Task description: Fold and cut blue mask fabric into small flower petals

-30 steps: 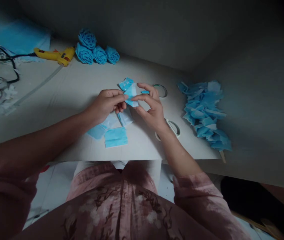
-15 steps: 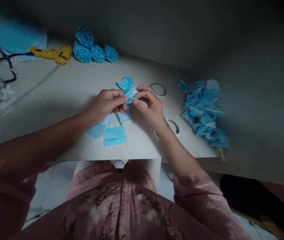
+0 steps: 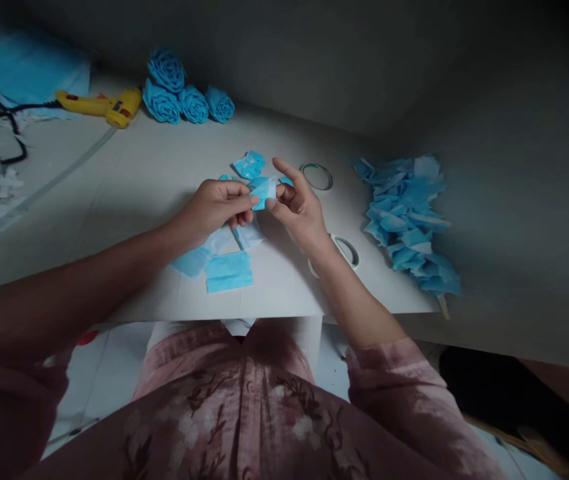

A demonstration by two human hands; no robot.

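Between my two hands is a small folded piece of blue and white fabric-like sheet [image 3: 265, 191], held above the table. My left hand [image 3: 220, 208] pinches its left side between thumb and fingers. On its right edge, my right hand [image 3: 301, 208] grips with the thumb and bent fingers while the index finger points up and away. Just behind lies a crumpled blue piece [image 3: 249, 165]. Below my left hand lie a flat blue rectangle [image 3: 229, 272] and paler blue sheets [image 3: 191, 261], partly overlapping.
Tape rolls [image 3: 317, 177] lie right of my hands, one partly behind my right wrist. A heap of blue pieces [image 3: 409, 220] fills the table's right side. Several blue rolled roses [image 3: 166, 71] and a yellow glue gun [image 3: 121, 109] with its cord sit at the back left.
My right index finger has lifted off the blue piece and now points upward. The piece looks flatter and more spread between my hands. The view has shifted slightly.
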